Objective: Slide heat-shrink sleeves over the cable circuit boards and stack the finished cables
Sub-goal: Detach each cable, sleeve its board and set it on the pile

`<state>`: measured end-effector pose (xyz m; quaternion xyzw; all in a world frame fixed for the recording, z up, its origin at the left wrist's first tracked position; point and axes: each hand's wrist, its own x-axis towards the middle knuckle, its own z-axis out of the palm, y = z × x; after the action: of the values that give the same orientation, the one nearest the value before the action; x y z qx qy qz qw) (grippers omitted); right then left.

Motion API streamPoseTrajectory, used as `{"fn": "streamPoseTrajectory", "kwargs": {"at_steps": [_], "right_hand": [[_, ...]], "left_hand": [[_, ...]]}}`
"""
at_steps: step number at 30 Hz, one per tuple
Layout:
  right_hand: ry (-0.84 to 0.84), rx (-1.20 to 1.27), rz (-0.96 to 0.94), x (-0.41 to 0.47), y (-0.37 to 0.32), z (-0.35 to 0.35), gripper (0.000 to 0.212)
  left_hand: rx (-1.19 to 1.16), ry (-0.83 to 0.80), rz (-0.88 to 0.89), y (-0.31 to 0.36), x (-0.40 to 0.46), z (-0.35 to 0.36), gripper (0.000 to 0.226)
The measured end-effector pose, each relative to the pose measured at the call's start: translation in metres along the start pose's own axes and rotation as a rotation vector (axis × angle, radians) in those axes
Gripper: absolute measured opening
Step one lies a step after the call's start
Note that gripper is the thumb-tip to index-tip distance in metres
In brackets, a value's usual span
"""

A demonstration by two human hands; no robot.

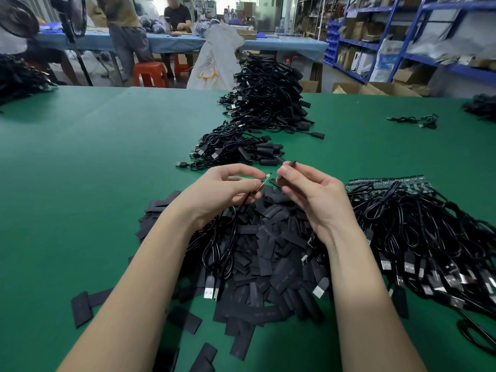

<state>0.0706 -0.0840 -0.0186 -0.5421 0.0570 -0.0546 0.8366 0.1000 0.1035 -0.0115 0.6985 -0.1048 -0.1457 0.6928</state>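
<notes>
My left hand (228, 190) pinches a small green circuit board (265, 178) at the end of a black cable (222, 245) that hangs down over the pile. My right hand (311, 191) pinches a black heat-shrink sleeve (291, 164) just right of the board's tip, a small gap apart. Under both hands lies a heap of loose flat black sleeves (263, 264). At the right, bare cables with circuit boards (418, 226) lie fanned out. Beyond my hands sit stacks of sleeved cables (236, 149).
A taller stack of finished cables (268, 92) rises further back on the green table (80, 170). Black scissors (475, 334) lie at the lower right. A lone cable (416, 120) rests at the far right. People, red stools and blue shelving stand beyond the table.
</notes>
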Motion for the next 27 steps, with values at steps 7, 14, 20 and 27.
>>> {"fn": "streamPoseTrajectory", "kwargs": {"at_steps": [7,14,20,27], "right_hand": [[0.016,0.116,0.004,0.0,0.001,0.0041,0.026],[-0.021,0.111,-0.008,-0.0006,0.0005,0.0063,0.02],[-0.07,0.132,0.047,-0.0031,0.0002,0.006,0.019],[-0.107,0.12,0.113,-0.0039,0.0015,0.0083,0.041]], "left_hand": [[0.051,-0.018,0.013,0.001,-0.0015,0.0007,0.015],[0.045,-0.024,0.03,0.0012,-0.0032,0.0011,0.015],[-0.029,-0.069,0.049,0.0009,-0.004,-0.0008,0.016],[-0.094,-0.053,0.053,0.0014,-0.0049,0.0023,0.007]]}}
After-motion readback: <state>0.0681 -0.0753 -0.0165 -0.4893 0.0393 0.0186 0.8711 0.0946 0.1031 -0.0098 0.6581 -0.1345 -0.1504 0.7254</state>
